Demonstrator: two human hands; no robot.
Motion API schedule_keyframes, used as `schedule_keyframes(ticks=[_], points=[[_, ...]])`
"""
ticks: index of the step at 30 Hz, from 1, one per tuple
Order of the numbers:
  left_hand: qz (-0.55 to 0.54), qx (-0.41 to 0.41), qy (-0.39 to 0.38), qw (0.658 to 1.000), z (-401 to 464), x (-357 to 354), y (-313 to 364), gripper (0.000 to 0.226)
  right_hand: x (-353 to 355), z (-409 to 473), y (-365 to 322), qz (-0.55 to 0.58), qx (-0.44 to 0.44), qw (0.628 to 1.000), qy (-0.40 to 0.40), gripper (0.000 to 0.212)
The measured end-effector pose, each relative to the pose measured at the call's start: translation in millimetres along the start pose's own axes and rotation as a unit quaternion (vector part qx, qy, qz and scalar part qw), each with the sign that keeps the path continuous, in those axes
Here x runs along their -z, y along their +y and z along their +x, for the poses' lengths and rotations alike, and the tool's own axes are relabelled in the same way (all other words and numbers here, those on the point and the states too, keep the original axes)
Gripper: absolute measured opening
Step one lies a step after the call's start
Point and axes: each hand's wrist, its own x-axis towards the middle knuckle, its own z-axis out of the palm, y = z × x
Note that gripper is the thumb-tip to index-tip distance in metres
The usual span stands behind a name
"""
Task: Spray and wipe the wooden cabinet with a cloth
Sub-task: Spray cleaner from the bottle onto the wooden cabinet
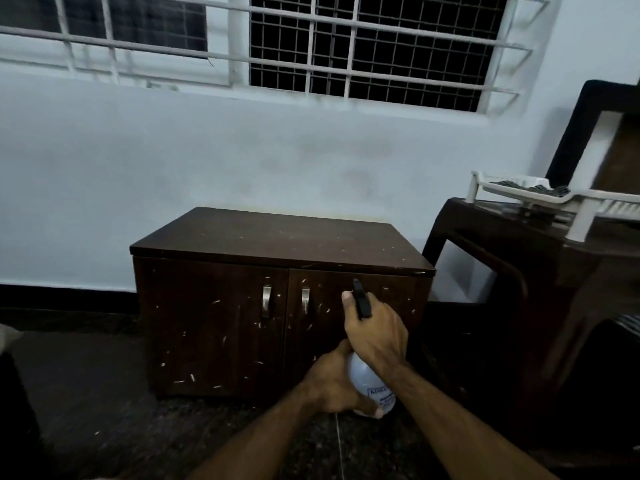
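A low dark wooden cabinet [242, 306] with two doors and metal handles stands against the pale wall; its front is flecked with light scratches. Both hands hold a white spray bottle [369, 382] in front of the right door. My left hand [334, 386] grips the bottle's lower body from the left. My right hand [375, 332] wraps the neck and the black spray head [362, 301], whose nozzle points at the cabinet. No cloth is in view.
A dark brown table [540, 258] stands to the right of the cabinet, carrying a white plastic rack [568, 199]. A barred window [363, 46] runs above the wall. The floor [121, 393] is dark and speckled.
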Motion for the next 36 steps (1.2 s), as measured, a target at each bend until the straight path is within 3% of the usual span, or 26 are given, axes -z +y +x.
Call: schedule_keyframes(ticks=[6, 10, 15, 21, 26, 32, 36], points=[[0.011, -0.037, -0.046, 0.998, 18.2, -21.9, 27.4, 0.112, 22.8, 7.8, 35.7, 0.001, -0.071, 0.995, 0.062, 0.045], [0.027, -0.059, -0.036, 0.997, 27.3, -38.4, 40.5, 0.1, 39.9, 12.6, 54.6, 0.033, -0.127, 0.99, 0.059, 0.046], [0.053, -0.081, -0.071, 0.993, 36.3, -54.5, 53.5, 0.085, 56.0, 16.2, 78.6, -0.011, -0.174, 0.981, 0.081, 0.053], [0.067, -0.057, -0.096, 0.991, 32.6, -71.3, 38.6, 0.082, 42.3, 5.1, 107.8, 0.038, -0.208, 0.977, -0.013, 0.057], [0.077, -0.041, -0.118, 0.989, 24.7, -75.9, 25.8, 0.081, 26.7, -10.6, 113.6, 0.02, -0.242, 0.97, 0.004, 0.057], [0.092, -0.022, -0.132, 0.987, 17.4, -76.8, 7.2, 0.082, 6.0, -23.4, 116.7, 0.064, -0.268, 0.96, -0.042, 0.093], [0.116, -0.011, -0.166, 0.979, 10.6, -78.5, -1.1, 0.074, -6.5, -36.9, 129.0, 0.083, -0.344, 0.934, -0.05, 0.085]])
